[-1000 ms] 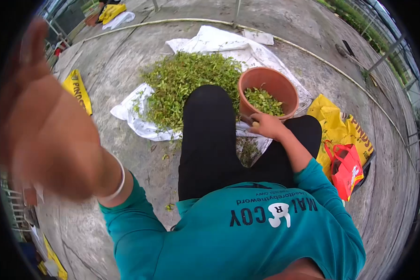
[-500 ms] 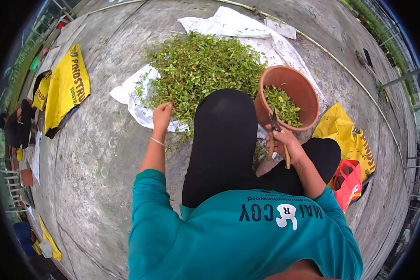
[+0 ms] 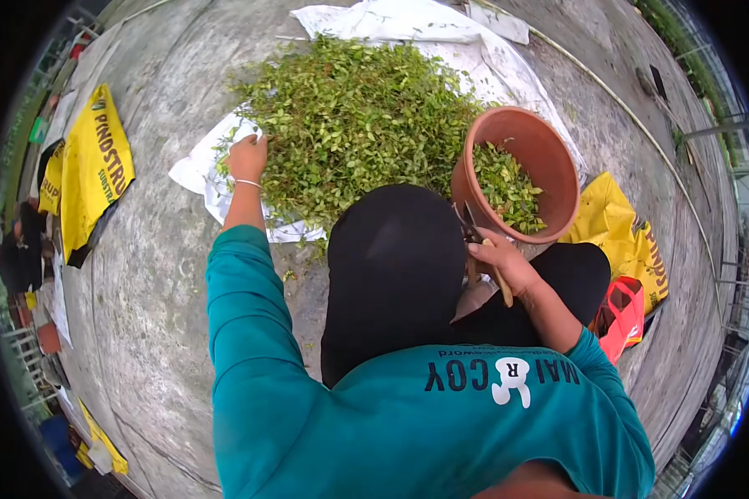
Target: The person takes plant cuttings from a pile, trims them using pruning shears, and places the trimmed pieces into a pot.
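Observation:
A large heap of leafy green cuttings [image 3: 358, 125] lies on a white sheet [image 3: 491, 71]. At the heap's left edge is my left hand [image 3: 248, 158], its fingers drawn together; whatever they pinch is hidden. My right hand [image 3: 503, 259] grips pruning shears [image 3: 495, 270] with tan handles beside my right knee. Their dark blades point up and away from me, apart from the leaves. Just beyond that hand, a brown plastic pot [image 3: 562, 179] leans with its mouth towards me, and loose leafy cuttings [image 3: 508, 187] fill its lower part.
Yellow printed sacks lie at left [image 3: 100, 170] and right [image 3: 628, 237], with a red bag [image 3: 622, 316] by the right one. A long pale pipe [image 3: 607, 91] crosses the concrete floor [image 3: 166, 291]. Another person [image 3: 21, 249] is at the far left.
My left hand has moved left and forward along the heap's edge. My right hand keeps the shears, now slightly lower and turned more to the left. The view has shifted a little.

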`<state>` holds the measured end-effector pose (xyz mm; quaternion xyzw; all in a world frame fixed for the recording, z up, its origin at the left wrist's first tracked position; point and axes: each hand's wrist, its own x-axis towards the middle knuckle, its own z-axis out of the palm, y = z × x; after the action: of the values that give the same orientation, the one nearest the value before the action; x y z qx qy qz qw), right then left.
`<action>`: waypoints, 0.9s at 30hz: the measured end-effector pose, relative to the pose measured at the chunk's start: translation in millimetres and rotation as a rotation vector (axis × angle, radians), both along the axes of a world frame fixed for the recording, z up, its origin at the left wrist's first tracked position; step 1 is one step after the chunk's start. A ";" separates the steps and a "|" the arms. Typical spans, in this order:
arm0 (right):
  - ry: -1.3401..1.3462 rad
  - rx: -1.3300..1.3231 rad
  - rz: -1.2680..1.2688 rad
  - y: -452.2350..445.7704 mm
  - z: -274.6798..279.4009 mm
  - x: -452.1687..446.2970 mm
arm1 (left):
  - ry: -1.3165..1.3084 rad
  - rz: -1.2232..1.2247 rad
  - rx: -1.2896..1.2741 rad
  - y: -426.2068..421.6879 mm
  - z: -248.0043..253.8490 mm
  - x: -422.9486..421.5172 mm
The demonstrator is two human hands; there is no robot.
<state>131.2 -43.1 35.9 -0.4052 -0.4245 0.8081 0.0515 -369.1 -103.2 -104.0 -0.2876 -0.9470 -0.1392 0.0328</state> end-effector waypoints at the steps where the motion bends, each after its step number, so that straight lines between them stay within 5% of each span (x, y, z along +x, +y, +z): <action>1: -0.005 0.014 0.027 1.3 2.7 -3.9 | -0.099 -0.049 0.018 1.1 -0.6 2.1; 6: -0.031 0.033 0.072 -1.0 13.9 -9.1 | -0.425 -0.105 0.132 -18.9 10.3 38.5; 8: -0.035 0.047 0.062 0.0 12.9 -10.8 | -0.452 -0.126 0.725 -38.4 -3.3 49.7; 10: -0.033 0.043 0.066 -0.7 8.5 -8.6 | -0.776 0.043 1.026 -48.2 34.5 84.6; 16: -0.013 0.089 0.105 3.5 5.9 -7.2 | -0.650 0.105 1.157 -53.5 113.4 99.6; 18: -0.007 0.105 0.113 3.1 7.8 -6.2 | -0.660 -0.032 1.436 -48.0 139.9 85.9; 20: -0.010 0.115 0.120 2.9 10.4 -5.2 | -0.712 -0.274 1.476 -46.9 163.7 65.1; 24: -0.026 0.160 0.154 4.7 12.5 -4.0 | -0.610 -0.168 1.348 -27.2 196.9 65.1; 27: 0.013 0.243 0.182 5.0 5.1 -1.0 | 0.288 -0.256 0.752 -14.9 158.2 48.8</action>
<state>130.2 -38.1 41.0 -0.3508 -0.5538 0.7546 0.0295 -320.3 -118.0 54.2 -0.3875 -0.7726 -0.4363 0.2500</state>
